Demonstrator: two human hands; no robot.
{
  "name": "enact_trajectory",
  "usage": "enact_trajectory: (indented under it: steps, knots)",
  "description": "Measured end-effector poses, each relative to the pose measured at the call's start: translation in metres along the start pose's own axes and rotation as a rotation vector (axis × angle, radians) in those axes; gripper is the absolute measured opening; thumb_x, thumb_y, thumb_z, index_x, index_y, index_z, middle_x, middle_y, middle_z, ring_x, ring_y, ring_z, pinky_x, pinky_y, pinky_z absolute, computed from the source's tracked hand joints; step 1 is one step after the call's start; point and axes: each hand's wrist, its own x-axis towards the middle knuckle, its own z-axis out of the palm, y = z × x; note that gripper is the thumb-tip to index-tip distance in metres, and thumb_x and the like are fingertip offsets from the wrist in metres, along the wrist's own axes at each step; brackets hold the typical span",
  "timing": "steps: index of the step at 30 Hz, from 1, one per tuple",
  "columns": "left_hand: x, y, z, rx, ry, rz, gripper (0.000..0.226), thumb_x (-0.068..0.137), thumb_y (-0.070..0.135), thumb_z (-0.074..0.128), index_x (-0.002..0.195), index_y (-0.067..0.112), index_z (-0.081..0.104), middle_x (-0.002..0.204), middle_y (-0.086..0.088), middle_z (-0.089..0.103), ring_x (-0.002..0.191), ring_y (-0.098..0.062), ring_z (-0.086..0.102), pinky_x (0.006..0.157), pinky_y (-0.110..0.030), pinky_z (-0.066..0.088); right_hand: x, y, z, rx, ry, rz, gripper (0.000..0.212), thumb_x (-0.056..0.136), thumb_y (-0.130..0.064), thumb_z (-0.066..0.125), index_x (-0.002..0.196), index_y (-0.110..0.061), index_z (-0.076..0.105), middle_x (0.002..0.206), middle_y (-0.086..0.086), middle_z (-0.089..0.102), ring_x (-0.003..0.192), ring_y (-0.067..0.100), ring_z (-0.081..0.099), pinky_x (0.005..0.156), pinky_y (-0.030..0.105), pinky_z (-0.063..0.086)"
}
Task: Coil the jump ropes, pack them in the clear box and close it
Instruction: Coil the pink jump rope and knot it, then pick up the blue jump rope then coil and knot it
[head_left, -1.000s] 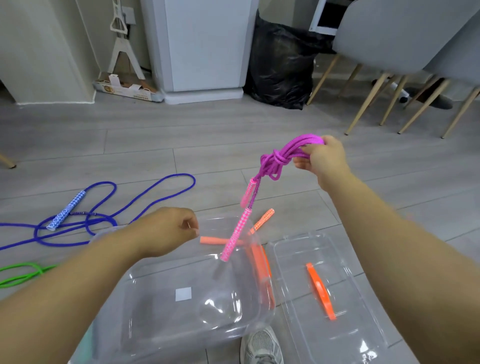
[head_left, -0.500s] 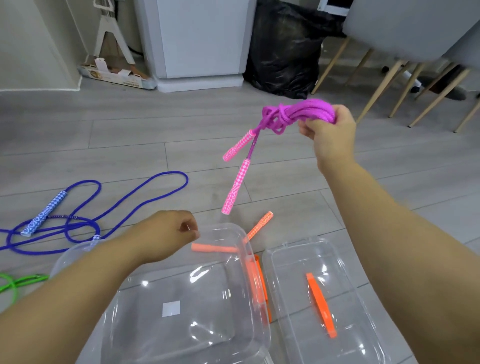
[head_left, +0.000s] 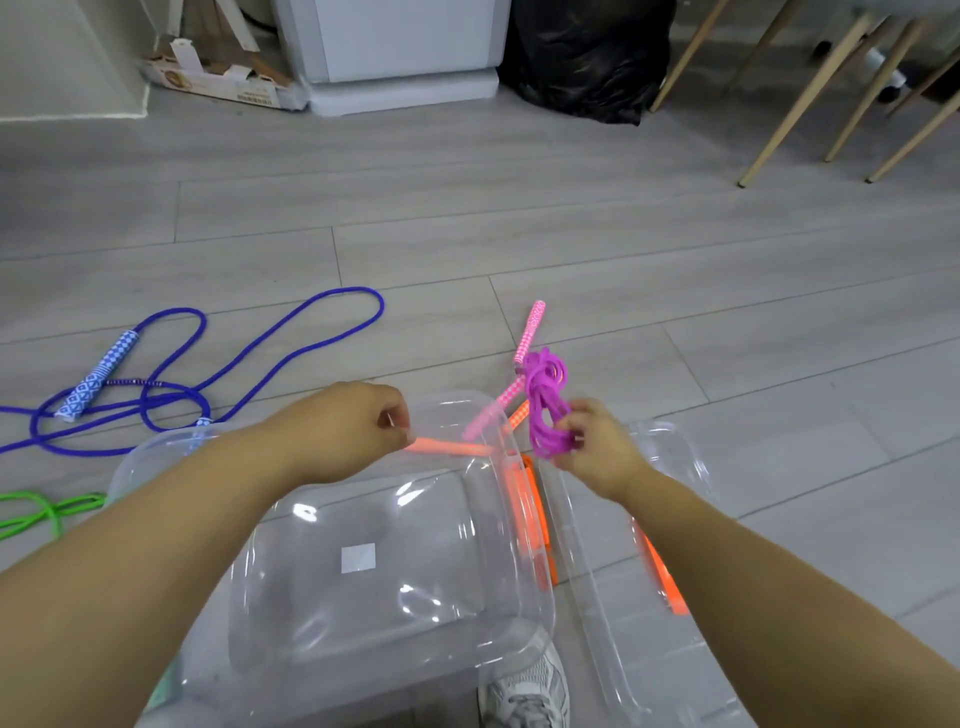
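My right hand (head_left: 597, 457) grips a coiled, knotted magenta jump rope (head_left: 545, 410). Its two pink checkered handles (head_left: 530, 332) stick out away from me, over the far right corner of the clear box (head_left: 540, 597). The box stands open on the floor, and its clear lid (head_left: 608, 649) lies to its right. My left hand (head_left: 358, 431) is a closed fist at the box's far rim, with nothing visible in it. Two peach-orange handles (head_left: 449, 447) show by that corner, inside or behind the clear wall; I cannot tell which.
A blue jump rope (head_left: 234, 364) lies uncoiled on the floor at the left, and a green rope (head_left: 47, 509) lies nearer me. Orange latches (head_left: 530, 519) sit on box and lid. A shoe (head_left: 524, 696) is below the box. Chair legs (head_left: 800, 104) and a black bag (head_left: 587, 57) stand farther back.
My right hand has brought the magenta bundle down from chest height to the box's far right corner. The left fist has stayed by the rim.
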Motion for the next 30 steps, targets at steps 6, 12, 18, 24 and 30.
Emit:
enact_trajectory:
  steps: [6,12,18,24,30]
  knots:
    - [-0.005,0.003,0.006,0.036,-0.021,0.018,0.011,0.089,0.038,0.057,0.092,0.029,0.062,0.094,0.012,0.058,0.09,-0.012,0.055,0.076,-0.025,0.042,-0.026,0.034,0.015,-0.49,-0.405,0.061,0.027,0.077,-0.022,0.073,0.101,-0.013,0.067,0.109,0.008,0.059,0.102,0.024,0.056,0.083,0.025,0.041]
    - [-0.016,0.003,0.009,0.146,-0.08,0.016,0.014,0.09,0.041,0.054,0.096,0.029,0.06,0.1,0.007,0.058,0.092,-0.014,0.054,0.077,-0.026,0.042,-0.038,0.028,0.0,-0.688,-0.528,0.082,0.041,0.088,-0.022,0.061,0.129,-0.016,0.053,0.136,0.003,0.05,0.125,0.022,0.045,0.102,0.029,0.035]
    - [-0.042,-0.004,0.002,0.245,-0.106,0.011,0.011,0.091,0.042,0.053,0.094,0.032,0.055,0.099,0.008,0.055,0.093,-0.014,0.053,0.075,-0.025,0.038,-0.048,-0.024,-0.048,-0.677,-0.317,0.019,0.039,0.092,-0.03,0.055,0.126,-0.013,0.053,0.13,0.006,0.054,0.119,0.023,0.048,0.096,0.028,0.038]
    - [-0.087,-0.038,-0.011,0.348,-0.12,-0.059,0.023,0.087,0.053,0.05,0.101,0.036,0.057,0.098,0.011,0.052,0.094,-0.012,0.05,0.081,-0.025,0.039,-0.076,-0.1,-0.067,-0.71,-0.203,-0.124,0.035,0.091,-0.036,0.055,0.122,-0.018,0.055,0.126,0.001,0.057,0.111,0.02,0.053,0.088,0.028,0.041]
    - [-0.13,-0.097,-0.021,0.325,-0.15,-0.164,0.027,0.089,0.05,0.051,0.107,0.031,0.058,0.113,0.006,0.058,0.096,-0.013,0.048,0.082,-0.024,0.038,-0.087,-0.171,-0.031,-0.765,-0.276,-0.283,0.037,0.09,-0.042,0.054,0.122,-0.023,0.053,0.125,0.0,0.056,0.107,0.02,0.055,0.086,0.029,0.044]
